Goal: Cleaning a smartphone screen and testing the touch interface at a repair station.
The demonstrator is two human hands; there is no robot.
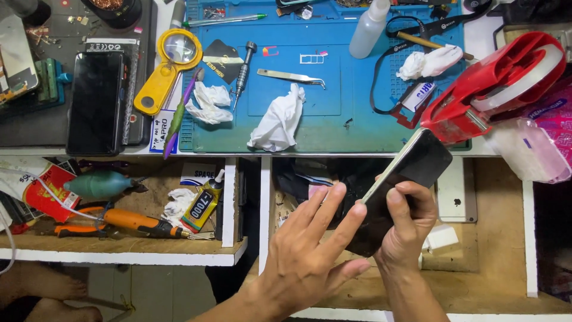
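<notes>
— Closest to the lens we had our left hand (310,250), low in the middle of the frame, fingers spread and stretched flat, their tips resting along the near edge of the dark phone (405,179). Did you see the same?

— We did. Our right hand (408,229) sat just beside it, lower centre-right, curled around the phone's lower end, thumb on the dark face and fingers behind. So it pinched the phone, while the left only touched it.

— And where did the phone lie?

— It hung tilted, edge-on toward us, in the centre-right of the frame, its upper corner just below the front edge of the blue mat (357,128) and close under the red tape dispenser (494,83).

— What room did we have around it?

— Little above: the dispenser crowded the upper right, and the mat's middle carried a crumpled tissue (277,122), tweezers (292,76) and a small screwdriver (243,71). Below the mat's edge the wooden shelf (494,280) stayed fairly bare at lower right, save for a pale flat device (460,200) beside the phone.

— And to the left?

— A white divider (264,209) stood upright at our left hand's side; beyond it, at lower left, lay an orange-handled tool (137,222) and a glue tube (201,204).
</notes>
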